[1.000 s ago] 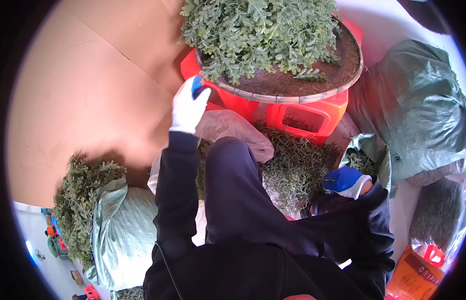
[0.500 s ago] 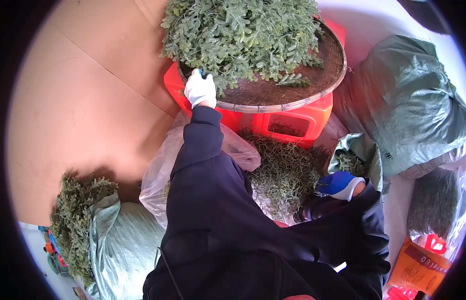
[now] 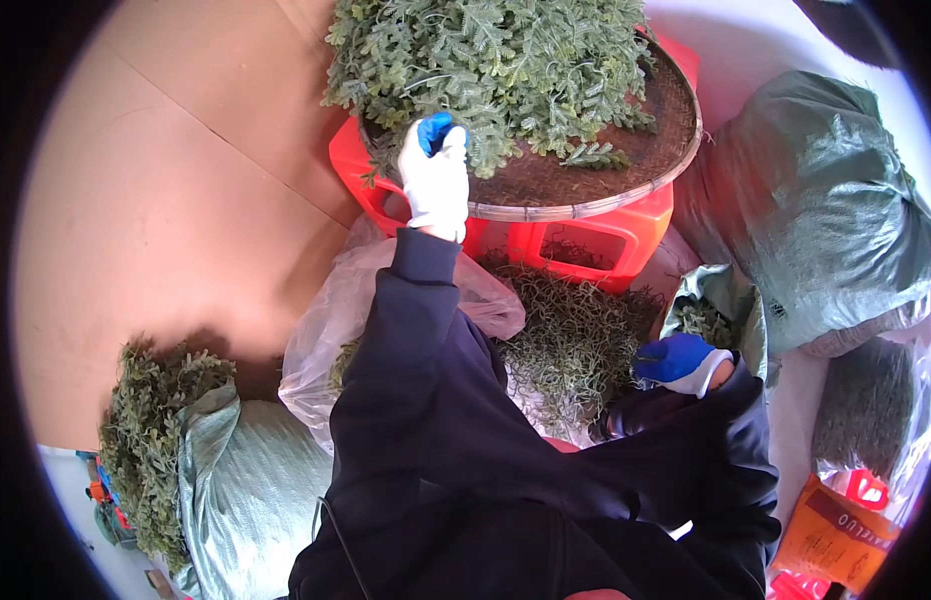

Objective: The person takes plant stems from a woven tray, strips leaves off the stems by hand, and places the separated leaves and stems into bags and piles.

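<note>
Left hand [image 3: 436, 178]: fingers curled toward thumb; hold on sprig we could not tell. Foliage pile [image 3: 486, 75]: just beyond it, on woven tray [image 3: 546, 182]. Right hand [image 3: 680, 363]: grip unclear to us; open sack [image 3: 754, 325] just beyond. Step, we judged: handling foliage; next move called for light fingertips.

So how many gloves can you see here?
2: one on the left hand, by the near edge of the round woven tray; one on the right hand, beside the small open green sack. Others could be hidden.
</note>
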